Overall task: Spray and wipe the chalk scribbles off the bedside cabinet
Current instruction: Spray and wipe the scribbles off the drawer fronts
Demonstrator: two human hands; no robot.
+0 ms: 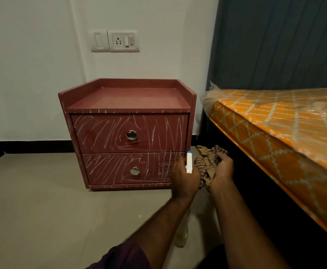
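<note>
txt: none legible | cabinet (128,100) scribbles (100,133): chalk lines, no words

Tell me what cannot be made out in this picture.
Head view:
- white blue-tipped object: mostly covered by the left hand; its shape is unclear.
- clear object on the floor: upper part hidden by the left forearm.
- cabinet: lower right corner behind the left hand.
- cloth: partly bunched inside the right hand.

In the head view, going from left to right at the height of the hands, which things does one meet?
Cabinet → left hand → spray bottle → cloth → right hand → mattress.
</note>
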